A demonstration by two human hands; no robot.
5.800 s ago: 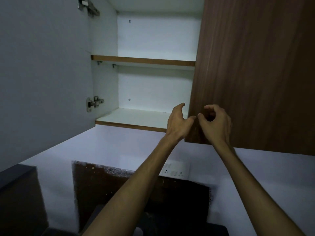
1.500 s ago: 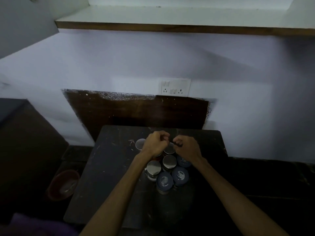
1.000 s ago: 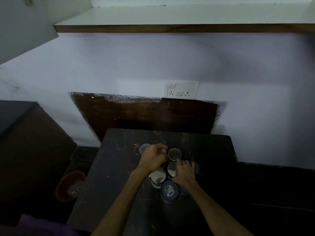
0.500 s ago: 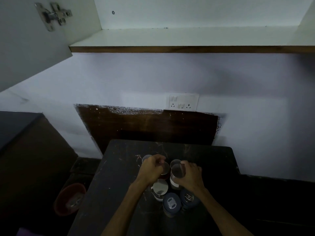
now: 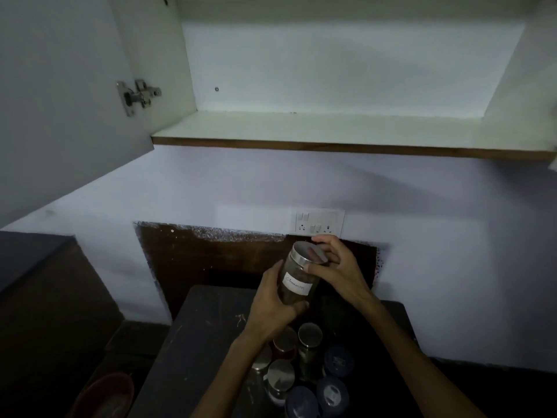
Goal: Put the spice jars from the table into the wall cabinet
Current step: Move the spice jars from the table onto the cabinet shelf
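A glass spice jar (image 5: pixel 297 277) with a steel lid and a white label is held up above the dark table (image 5: pixel 199 342), tilted. My left hand (image 5: pixel 271 306) grips its lower body from the left, and my right hand (image 5: pixel 336 271) holds it round the lid. Several more jars (image 5: pixel 301 366), some steel-lidded and some with dark blue lids, stand clustered on the table below my arms. The wall cabinet's bottom shelf (image 5: pixel 331 131) is open and bare above.
The cabinet's left door (image 5: pixel 60 95) hangs open at upper left with a metal hinge (image 5: pixel 137 96). A white switch and socket plate (image 5: pixel 319 223) sits on the wall just above my right hand. A reddish bowl (image 5: pixel 105 393) lies on the floor at lower left.
Both hands took hold of one steel-lidded jar in the cluster and lifted it off the table. The view has tilted up, showing more of the cabinet.
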